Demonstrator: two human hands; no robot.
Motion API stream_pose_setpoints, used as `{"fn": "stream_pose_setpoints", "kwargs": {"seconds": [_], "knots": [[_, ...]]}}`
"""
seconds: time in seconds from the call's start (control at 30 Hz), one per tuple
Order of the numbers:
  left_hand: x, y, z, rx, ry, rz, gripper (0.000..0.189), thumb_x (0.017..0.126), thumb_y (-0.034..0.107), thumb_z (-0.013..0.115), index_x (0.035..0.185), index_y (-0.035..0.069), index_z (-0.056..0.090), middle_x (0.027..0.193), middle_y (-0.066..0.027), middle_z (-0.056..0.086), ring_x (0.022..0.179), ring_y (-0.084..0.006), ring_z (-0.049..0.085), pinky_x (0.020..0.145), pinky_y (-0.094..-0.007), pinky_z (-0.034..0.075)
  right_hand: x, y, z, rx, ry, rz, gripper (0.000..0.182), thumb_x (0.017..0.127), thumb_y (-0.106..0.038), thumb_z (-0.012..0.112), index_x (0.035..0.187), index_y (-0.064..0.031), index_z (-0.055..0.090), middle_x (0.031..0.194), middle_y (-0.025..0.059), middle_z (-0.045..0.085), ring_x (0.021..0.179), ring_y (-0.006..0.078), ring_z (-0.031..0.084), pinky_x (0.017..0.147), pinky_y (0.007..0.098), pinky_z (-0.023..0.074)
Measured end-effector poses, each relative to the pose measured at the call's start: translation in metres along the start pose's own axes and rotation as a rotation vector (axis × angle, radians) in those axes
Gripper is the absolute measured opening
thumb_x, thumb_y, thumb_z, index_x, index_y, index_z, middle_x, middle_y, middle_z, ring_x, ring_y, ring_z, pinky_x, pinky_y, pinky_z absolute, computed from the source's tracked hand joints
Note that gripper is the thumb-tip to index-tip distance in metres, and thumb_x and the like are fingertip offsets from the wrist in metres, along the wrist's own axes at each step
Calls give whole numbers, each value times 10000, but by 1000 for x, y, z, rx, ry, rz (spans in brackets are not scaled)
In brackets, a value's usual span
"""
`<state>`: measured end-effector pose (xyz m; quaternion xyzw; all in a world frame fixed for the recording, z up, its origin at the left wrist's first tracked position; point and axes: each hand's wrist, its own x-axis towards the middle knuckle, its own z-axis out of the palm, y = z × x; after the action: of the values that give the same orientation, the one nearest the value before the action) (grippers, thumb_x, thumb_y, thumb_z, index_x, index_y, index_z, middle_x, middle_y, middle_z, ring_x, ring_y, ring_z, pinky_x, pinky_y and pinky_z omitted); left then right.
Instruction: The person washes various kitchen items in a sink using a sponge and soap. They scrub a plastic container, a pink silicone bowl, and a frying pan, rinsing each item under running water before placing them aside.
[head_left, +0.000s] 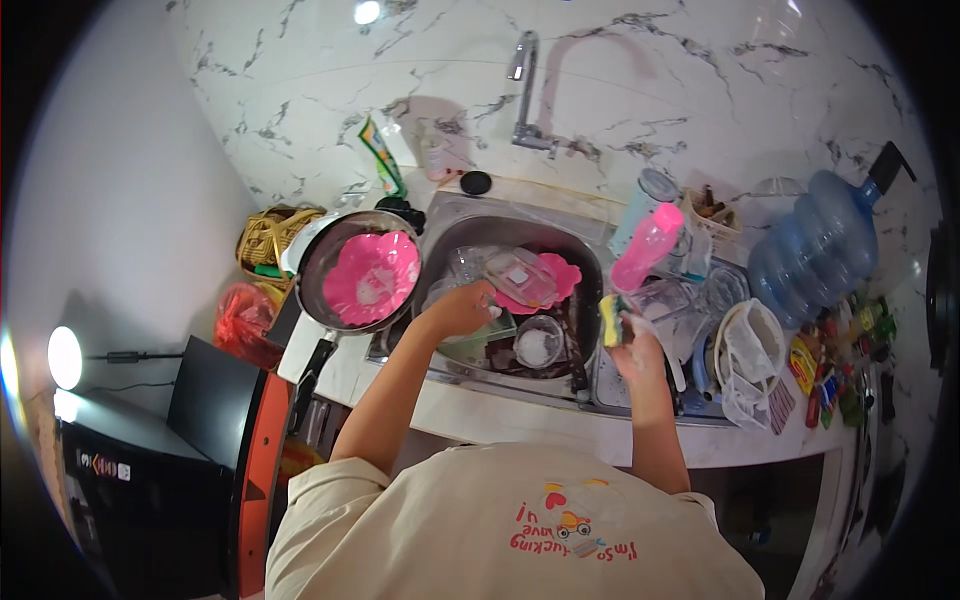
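My right hand (637, 346) holds a yellow and green sponge (611, 321) over the right edge of the steel sink (592, 262). Over the sink's left half is my left hand (471, 307), fingers bent; whether it grips anything cannot be told. Beside it in the sink lie a clear plastic container (520, 276), a pink scalloped bowl (564, 276) partly under that container, and a small clear bowl (538, 342) with white foam. Another pink scalloped bowl (371, 277), with suds inside, rests in a frying pan (306, 300) left of the sink.
A chrome faucet (527, 97) is mounted on the marbled wall. Right of the sink stand a pink bottle (646, 247), a lidded tumbler (641, 206), a white mesh basket (750, 345) and a large blue water jug (814, 247). The pan's black handle (311, 382) juts over the counter edge.
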<state>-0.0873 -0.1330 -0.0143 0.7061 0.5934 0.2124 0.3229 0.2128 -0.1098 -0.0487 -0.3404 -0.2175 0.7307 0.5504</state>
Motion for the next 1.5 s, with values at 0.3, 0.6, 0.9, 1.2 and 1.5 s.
{"fn": "stream_pose_setpoints", "kwargs": {"seconds": [0.3,0.6,0.9,1.2,1.5], "knots": [[116,-67,75,343,172,-314,272,679,138,547,923,18,537,944,-185,584,911,-318,561,774,-394,450,-46,-1,-38,-815,72,-323,431,678,33,526,1096,17,421,983,94,524,918,174,504,821,258,376],[203,-64,70,-138,420,-192,215,695,139,517,884,40,543,840,-164,596,824,-303,576,717,-373,445,-46,7,-49,-998,98,-327,371,675,28,552,1023,-31,437,899,71,508,835,156,511,747,261,401],[283,28,-42,-93,506,215,330,708,176,559,1012,67,492,777,-147,587,751,-298,568,658,-363,437,-34,11,-27,-1229,87,-479,338,642,2,571,965,-31,479,885,104,517,838,218,542,749,296,428],[327,7,-40,-236,197,221,391,757,259,588,1088,121,433,642,-63,467,583,-156,471,531,-293,389,-22,20,-59,-1126,73,-491,380,642,18,574,1003,-27,465,972,100,495,889,203,521,798,286,408],[281,15,-44,-784,121,-25,336,788,236,552,1091,157,429,745,-35,491,610,-114,473,534,-250,386,-23,21,-52,-1004,68,-455,379,655,24,573,1016,-12,461,929,84,500,888,180,517,807,278,399]]}}
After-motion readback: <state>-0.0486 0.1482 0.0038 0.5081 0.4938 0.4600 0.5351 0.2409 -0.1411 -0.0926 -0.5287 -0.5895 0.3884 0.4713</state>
